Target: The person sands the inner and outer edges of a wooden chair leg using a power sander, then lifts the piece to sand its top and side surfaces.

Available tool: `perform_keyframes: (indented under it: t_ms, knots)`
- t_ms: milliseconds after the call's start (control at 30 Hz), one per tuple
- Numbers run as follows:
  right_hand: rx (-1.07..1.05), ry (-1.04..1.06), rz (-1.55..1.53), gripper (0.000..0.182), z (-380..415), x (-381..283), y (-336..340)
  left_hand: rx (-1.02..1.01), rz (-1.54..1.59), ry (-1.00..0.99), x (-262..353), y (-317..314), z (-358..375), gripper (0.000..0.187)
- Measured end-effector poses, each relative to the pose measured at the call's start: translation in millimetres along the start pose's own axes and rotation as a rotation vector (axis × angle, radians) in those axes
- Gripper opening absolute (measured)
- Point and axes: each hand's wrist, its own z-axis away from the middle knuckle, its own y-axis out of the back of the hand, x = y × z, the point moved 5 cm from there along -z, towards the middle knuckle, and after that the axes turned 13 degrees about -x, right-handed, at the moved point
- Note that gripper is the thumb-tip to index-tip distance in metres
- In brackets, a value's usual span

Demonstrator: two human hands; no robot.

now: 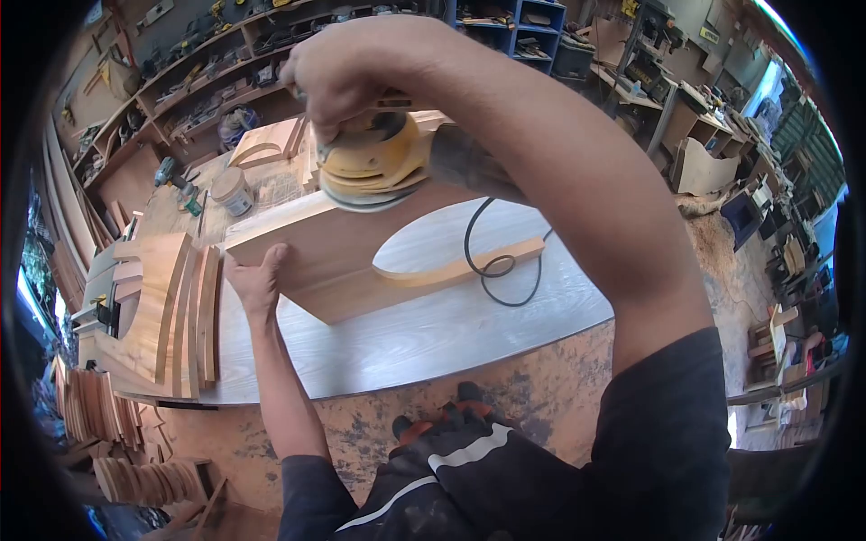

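A yellow orbital sander [372, 158] is in my right hand [338, 86], which is wrapped over its top. Its round pad is at the upper edge of a wooden board [316, 261] standing on its long side, with a wide curved cutout. My left hand [257, 284] grips the board's left end, thumb on the near face and fingers hidden behind it. A dark dust bag or hose [474, 160] sticks out from the sander beneath my forearm. In front of the cutout, a black cable [505, 270] lies looped across the board's curved leg and the pale tabletop [433, 320].
Several cut wooden pieces [171, 307] stand stacked at the table's left end. Behind the board are a tub [233, 191], a drill [167, 173] and another curved piece [269, 142]. Tool shelves [212, 81] line the back wall. Sawdust covers the floor [541, 388].
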Motion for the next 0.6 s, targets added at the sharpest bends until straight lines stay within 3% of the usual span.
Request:
perform_keyframes:
  t_ms: [33,100,167,233,300,500,600]
  knots:
    - [-0.037,-0.041,-0.025,0.043,20,14,0,0.014,0.005,-0.008,0,1,1,0.059]
    - [-0.163,-0.162,-0.055,0.076,43,48,-7,0.02,-0.001,-0.023,4,1,2,0.062]
    - [-0.032,-0.163,-0.068,0.07,73,84,-18,0.004,-0.043,0.022,4,6,5,0.064]
    - [-0.108,-0.242,-0.095,0.081,101,118,-25,-0.016,-0.089,0.057,6,13,6,0.069]
    - [-0.007,-0.266,-0.05,0.053,127,167,-44,-0.034,-0.11,0.081,19,10,5,0.071]
    - [-0.005,-0.486,-0.091,0.055,237,260,-70,-0.073,-0.222,0.219,39,11,2,0.074]
    - [0.011,-0.574,-0.113,0.054,287,269,-82,-0.01,-0.247,0.208,41,5,6,0.078]
